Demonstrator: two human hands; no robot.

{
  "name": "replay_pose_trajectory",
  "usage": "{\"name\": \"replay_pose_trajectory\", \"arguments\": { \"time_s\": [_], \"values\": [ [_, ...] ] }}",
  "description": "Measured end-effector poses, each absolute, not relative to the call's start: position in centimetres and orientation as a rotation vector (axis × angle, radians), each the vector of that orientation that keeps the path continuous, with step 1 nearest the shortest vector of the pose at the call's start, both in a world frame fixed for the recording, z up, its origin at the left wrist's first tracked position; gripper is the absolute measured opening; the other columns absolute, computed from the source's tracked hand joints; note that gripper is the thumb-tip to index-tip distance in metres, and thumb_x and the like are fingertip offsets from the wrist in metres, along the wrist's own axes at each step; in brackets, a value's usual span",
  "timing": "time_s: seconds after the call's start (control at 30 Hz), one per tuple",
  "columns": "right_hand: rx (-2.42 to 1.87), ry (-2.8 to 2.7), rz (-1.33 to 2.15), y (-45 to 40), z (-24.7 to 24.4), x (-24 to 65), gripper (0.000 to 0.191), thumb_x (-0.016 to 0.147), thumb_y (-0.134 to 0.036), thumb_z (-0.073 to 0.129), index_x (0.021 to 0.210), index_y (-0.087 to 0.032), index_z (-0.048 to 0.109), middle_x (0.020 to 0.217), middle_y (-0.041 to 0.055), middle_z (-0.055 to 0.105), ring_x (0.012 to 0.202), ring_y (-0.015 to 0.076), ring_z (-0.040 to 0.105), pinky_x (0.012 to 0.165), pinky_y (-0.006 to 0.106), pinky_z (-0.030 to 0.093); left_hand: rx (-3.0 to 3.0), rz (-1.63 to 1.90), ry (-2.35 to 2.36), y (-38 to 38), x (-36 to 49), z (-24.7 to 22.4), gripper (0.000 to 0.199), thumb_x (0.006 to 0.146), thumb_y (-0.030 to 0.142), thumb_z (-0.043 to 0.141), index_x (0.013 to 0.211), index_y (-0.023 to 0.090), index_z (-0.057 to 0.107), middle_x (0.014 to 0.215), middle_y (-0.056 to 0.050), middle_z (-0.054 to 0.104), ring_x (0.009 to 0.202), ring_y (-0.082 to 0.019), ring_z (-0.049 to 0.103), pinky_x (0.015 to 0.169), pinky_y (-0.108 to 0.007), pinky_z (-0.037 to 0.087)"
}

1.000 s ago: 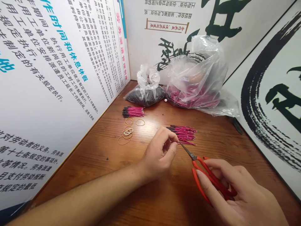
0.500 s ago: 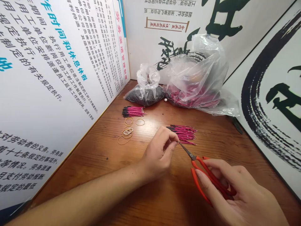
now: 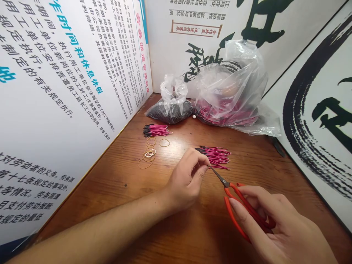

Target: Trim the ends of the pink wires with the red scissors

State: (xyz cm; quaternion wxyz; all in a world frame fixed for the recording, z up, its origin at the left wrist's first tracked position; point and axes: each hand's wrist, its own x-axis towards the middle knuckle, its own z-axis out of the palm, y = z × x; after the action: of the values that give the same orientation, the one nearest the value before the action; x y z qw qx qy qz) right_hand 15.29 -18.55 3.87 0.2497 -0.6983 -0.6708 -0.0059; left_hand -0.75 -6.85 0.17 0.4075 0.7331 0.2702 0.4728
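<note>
Near the middle of the wooden table, my left hand point(image 3: 188, 176) is closed in a pinch; whatever lies between thumb and forefinger is too small to make out. The tip of the scissors point(image 3: 224, 182) touches those fingertips. My right hand point(image 3: 277, 220) is wrapped round the red handles, and the blades look closed. Just behind my left hand lies a loose pile of pink wires with black ends point(image 3: 216, 156). Farther left is a neater bundle of pink and black wires point(image 3: 156, 130), with several rubber bands point(image 3: 148, 154) in front of it.
At the back of the table point(image 3: 115, 187) stand a small plastic bag of dark pieces point(image 3: 172, 110) and a large clear bag of pink wires point(image 3: 228, 106). Printed panels point(image 3: 110, 73) rise on the left, back and right. A small white piece point(image 3: 194, 116) lies between the bags.
</note>
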Motion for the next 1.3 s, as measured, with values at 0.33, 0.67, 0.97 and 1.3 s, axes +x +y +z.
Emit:
{"name": "replay_pose_trajectory", "arguments": {
  "time_s": [0.33, 0.67, 0.97, 1.3],
  "values": [
    [-1.895, -1.870, -0.059, -18.52, 3.93, 15.47, 0.027, 0.094, -0.051, 0.052, 0.093, -0.028, 0.067, 0.055, -0.0051, 0.055, 0.047, 0.0131, 0.056, 0.047, 0.026, 0.042, 1.847, 1.182, 0.671, -6.81, -0.76, 0.07, 0.011, 0.094, 0.011, 0.047, 0.091, 0.018, 0.054, 0.087, -0.003, 0.052, 0.081, -0.015, 0.050, 0.073, -0.028, 0.042],
    [-1.875, -1.881, -0.061, -18.59, 4.04, 15.80, 0.026, 0.093, -0.050, 0.054, 0.091, -0.028, 0.068, 0.055, -0.0048, 0.056, 0.046, 0.0126, 0.057, 0.047, 0.025, 0.044, 1.836, 1.184, 0.678, -6.76, -0.70, 0.05, 0.011, 0.094, 0.010, 0.047, 0.090, 0.018, 0.054, 0.088, -0.003, 0.052, 0.081, -0.016, 0.050, 0.074, -0.028, 0.043],
    [-1.859, -1.910, -0.072, -18.34, 3.85, 15.88, 0.027, 0.093, -0.050, 0.054, 0.093, -0.027, 0.068, 0.055, -0.0045, 0.056, 0.045, 0.0120, 0.057, 0.041, 0.023, 0.039, 1.846, 1.180, 0.675, -6.78, -0.77, -0.02, 0.011, 0.094, 0.011, 0.047, 0.090, 0.019, 0.054, 0.087, -0.003, 0.052, 0.081, -0.016, 0.050, 0.072, -0.028, 0.042],
    [-1.927, -1.822, -0.114, -19.05, 3.79, 15.41, 0.033, 0.095, -0.052, 0.049, 0.094, -0.026, 0.068, 0.056, -0.0032, 0.056, 0.048, 0.0140, 0.054, 0.055, 0.028, 0.046, 1.866, 1.149, 0.695, -6.72, -0.80, -0.03, 0.009, 0.095, 0.014, 0.047, 0.090, 0.019, 0.054, 0.088, -0.004, 0.054, 0.082, -0.017, 0.051, 0.072, -0.029, 0.043]
  ]
}}
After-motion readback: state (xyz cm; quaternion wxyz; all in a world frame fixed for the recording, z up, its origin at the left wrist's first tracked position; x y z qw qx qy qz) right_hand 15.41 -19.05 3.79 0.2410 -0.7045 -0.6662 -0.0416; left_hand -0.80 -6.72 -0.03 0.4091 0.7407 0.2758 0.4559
